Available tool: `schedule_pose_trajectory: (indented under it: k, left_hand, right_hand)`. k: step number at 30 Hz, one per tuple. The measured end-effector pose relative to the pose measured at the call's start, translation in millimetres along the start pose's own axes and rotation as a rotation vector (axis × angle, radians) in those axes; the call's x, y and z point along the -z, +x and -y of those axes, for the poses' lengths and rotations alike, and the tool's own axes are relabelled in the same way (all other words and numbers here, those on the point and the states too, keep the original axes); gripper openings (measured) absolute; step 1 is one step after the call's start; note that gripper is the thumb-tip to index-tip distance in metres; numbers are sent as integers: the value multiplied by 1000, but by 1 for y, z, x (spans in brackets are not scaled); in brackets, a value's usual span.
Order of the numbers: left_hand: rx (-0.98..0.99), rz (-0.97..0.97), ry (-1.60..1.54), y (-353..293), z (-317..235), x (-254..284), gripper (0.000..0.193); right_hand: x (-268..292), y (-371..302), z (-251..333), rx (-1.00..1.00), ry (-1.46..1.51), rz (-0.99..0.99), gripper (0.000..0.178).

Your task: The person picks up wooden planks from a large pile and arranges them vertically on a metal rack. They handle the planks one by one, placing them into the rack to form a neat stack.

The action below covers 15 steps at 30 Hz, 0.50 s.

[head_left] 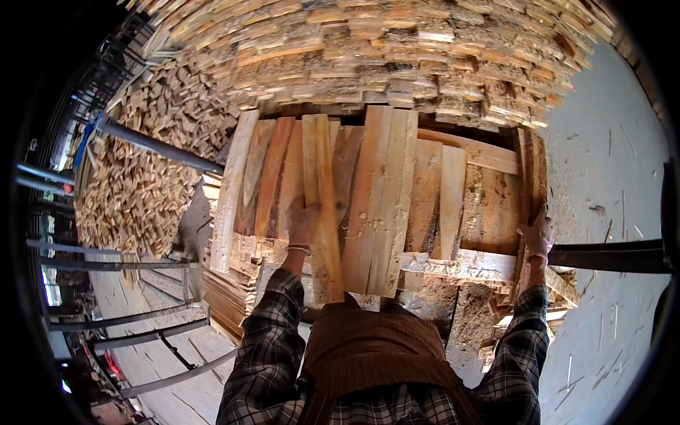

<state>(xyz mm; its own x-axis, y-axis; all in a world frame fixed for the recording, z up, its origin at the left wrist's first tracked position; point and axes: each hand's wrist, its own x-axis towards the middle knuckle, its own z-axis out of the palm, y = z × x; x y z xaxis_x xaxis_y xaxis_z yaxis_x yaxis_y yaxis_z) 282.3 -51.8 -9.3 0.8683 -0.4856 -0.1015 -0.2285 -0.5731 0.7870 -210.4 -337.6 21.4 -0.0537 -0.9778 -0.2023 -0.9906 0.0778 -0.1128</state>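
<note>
Side by side in front of me lie several rough-sawn wooden boards, their long sides running away from me. My left hand (301, 222), blurred by motion, is closed at the left edge of a narrow board (324, 212) whose near end sticks out towards my apron. Just right of it rest wide pale boards (382, 198) that also reach close to me. My right hand (538, 235) grips an upright-running board (528, 191) at the right edge of the stack; some of its fingers are hidden. Shorter boards (425, 191) lie between the two hands.
A tall stack of boards (397, 57) stands across the far side. To the left is a big heap of wood offcuts (149, 163) with a metal bar (159, 147) before it. Another dark bar (609, 256) meets the stack at right. Splinters lie on the grey floor (602, 142).
</note>
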Motion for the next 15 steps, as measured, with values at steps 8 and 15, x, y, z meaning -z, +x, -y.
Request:
schedule_pose_trajectory:
  k: [8,15]
  left_hand:
    - [159,238,-435,-21,-44,-21,31]
    - [-400,-9,81,37,12,71,83]
  right_hand:
    - [-96,-128,214,662,1016,642,55]
    - [-37,-216,312,570,853,777,85]
